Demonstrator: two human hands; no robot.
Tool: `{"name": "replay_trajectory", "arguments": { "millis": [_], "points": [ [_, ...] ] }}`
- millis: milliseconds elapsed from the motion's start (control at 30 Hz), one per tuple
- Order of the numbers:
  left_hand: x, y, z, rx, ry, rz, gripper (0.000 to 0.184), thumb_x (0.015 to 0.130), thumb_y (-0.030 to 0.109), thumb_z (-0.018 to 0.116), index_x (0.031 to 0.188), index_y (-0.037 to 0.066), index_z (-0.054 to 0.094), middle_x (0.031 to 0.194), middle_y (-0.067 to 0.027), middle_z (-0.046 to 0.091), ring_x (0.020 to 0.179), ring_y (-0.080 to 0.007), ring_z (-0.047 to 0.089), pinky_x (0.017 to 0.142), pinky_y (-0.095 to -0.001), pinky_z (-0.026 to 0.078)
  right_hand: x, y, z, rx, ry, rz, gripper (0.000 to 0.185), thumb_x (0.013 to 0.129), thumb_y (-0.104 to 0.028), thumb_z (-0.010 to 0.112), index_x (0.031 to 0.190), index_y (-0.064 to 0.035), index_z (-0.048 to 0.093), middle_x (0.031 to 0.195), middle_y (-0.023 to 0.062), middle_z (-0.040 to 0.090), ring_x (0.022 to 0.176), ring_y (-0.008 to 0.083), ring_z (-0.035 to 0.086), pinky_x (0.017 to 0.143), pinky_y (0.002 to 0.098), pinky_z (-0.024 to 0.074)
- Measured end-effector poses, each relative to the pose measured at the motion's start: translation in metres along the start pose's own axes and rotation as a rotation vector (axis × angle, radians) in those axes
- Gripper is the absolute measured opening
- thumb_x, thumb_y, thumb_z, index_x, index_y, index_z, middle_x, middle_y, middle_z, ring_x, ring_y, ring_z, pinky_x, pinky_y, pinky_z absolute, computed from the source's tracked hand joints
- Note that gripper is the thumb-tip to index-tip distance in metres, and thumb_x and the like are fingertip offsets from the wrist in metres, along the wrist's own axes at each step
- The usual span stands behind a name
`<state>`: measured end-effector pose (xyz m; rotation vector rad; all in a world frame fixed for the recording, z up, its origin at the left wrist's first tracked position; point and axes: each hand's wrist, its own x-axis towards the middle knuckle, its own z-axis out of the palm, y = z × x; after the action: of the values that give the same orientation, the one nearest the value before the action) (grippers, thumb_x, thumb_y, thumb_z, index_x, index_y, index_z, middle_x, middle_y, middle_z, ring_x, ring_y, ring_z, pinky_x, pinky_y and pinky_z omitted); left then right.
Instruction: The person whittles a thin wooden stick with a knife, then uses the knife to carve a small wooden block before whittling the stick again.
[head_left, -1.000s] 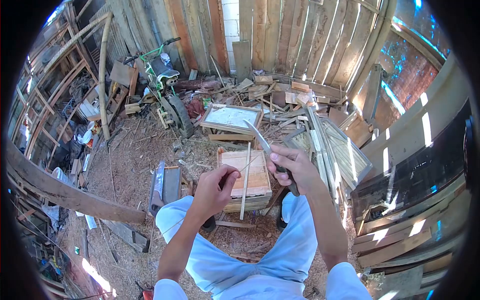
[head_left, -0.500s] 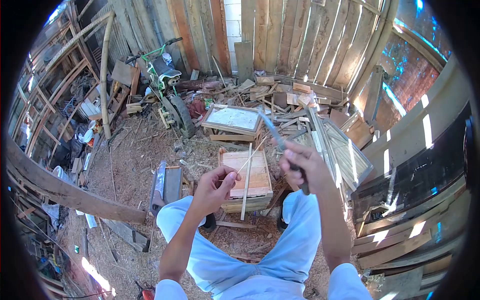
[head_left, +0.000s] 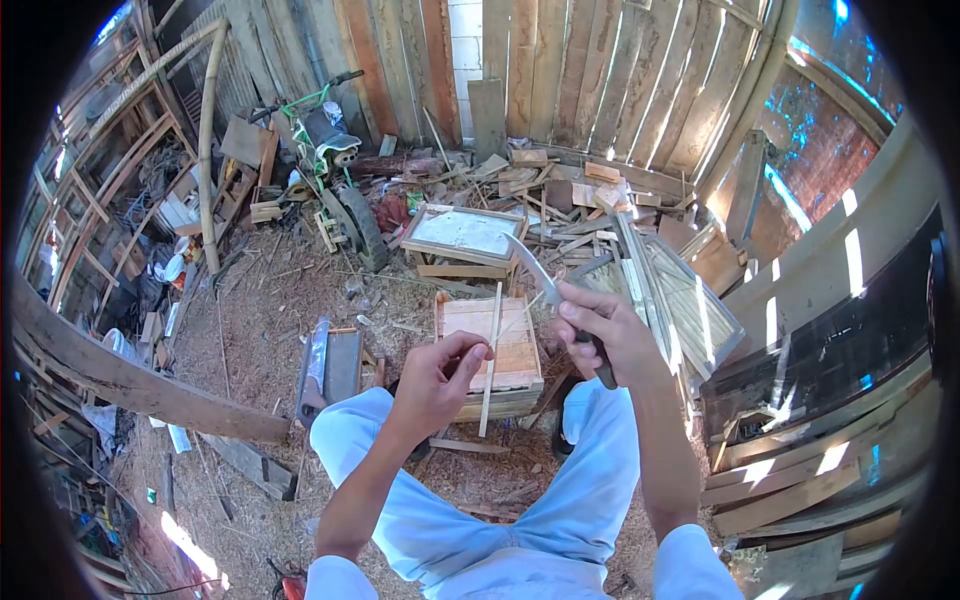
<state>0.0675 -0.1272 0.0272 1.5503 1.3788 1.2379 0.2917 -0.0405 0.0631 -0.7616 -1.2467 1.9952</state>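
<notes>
My left hand (head_left: 438,382) is closed, with thumb and fingertips pinching a thin wooden stick (head_left: 516,321) that slants up toward the knife. In my right hand (head_left: 612,330), the fingers wrap round the dark handle of a knife (head_left: 530,262), whose pale blade points up and to the left. Beneath both hands stands a wooden box (head_left: 515,358) of light boards. A narrow wooden strip (head_left: 486,395) lies across its top and sticks out toward me. The stick's far end is close to the blade; whether they touch I cannot tell.
To the left, a saw (head_left: 318,365) leans on a grey-topped piece (head_left: 345,363). Ahead lies a framed white panel (head_left: 462,234) before scrap wood (head_left: 560,195). A small bike (head_left: 330,150) stands at the back left. A slatted panel (head_left: 690,300) rests on the right.
My left hand has shifted slightly right with the stick. The knife blade has swung a little to the left and now shows more of its flat side.
</notes>
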Motion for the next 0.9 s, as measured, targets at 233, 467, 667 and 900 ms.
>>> {"name": "replay_trajectory", "arguments": {
  "millis": [233, 467, 667, 900],
  "points": [
    [0.003, -0.001, 0.002, -0.185, -0.05, -0.11, 0.017, 0.096, 0.013, 0.054, 0.093, -0.001, 0.063, 0.063, 0.0048, 0.049, 0.054, -0.0015, 0.035, 0.046, -0.0212, 0.027, 0.0, 0.007, 0.014, -0.065, -0.124, 0.043, 0.038, 0.096, -0.013, 0.051, 0.132, -0.0007, 0.047, 0.076, 0.0001, 0.051, 0.054, 0.003, 0.039, 0.042, 0.0159, 0.0303],
    [0.005, 0.004, -0.002, -0.189, -0.07, -0.129, 0.017, 0.096, 0.014, 0.054, 0.092, 0.0, 0.063, 0.061, 0.0053, 0.047, 0.053, -0.0016, 0.035, 0.046, -0.021, 0.026, 0.001, 0.0, 0.004, 0.047, -0.13, 0.088, 0.035, 0.096, -0.013, 0.052, 0.128, 0.0002, 0.051, 0.076, 0.0004, 0.051, 0.054, 0.0029, 0.04, 0.042, 0.016, 0.031],
    [0.003, 0.005, -0.004, -0.184, -0.086, -0.144, 0.016, 0.095, 0.013, 0.055, 0.092, 0.0, 0.063, 0.064, 0.0046, 0.05, 0.054, -0.0014, 0.036, 0.047, -0.021, 0.028, 0.0, -0.005, -0.003, -0.041, -0.019, 0.04, 0.033, 0.095, -0.011, 0.053, 0.126, -0.0005, 0.052, 0.075, 0.0008, 0.052, 0.053, 0.0028, 0.04, 0.041, 0.0154, 0.0309],
    [-0.005, -0.012, -0.011, -0.314, -0.102, -0.215, 0.018, 0.097, 0.016, 0.053, 0.094, 0.0, 0.062, 0.069, 0.0041, 0.053, 0.054, -0.0016, 0.04, 0.048, -0.0201, 0.033, 0.001, -0.017, -0.02, -0.017, 0.233, -0.144, 0.041, 0.095, -0.018, 0.055, 0.133, -0.0043, 0.047, 0.075, 0.0001, 0.051, 0.051, 0.0024, 0.04, 0.039, 0.0153, 0.0297]
  ]
}}
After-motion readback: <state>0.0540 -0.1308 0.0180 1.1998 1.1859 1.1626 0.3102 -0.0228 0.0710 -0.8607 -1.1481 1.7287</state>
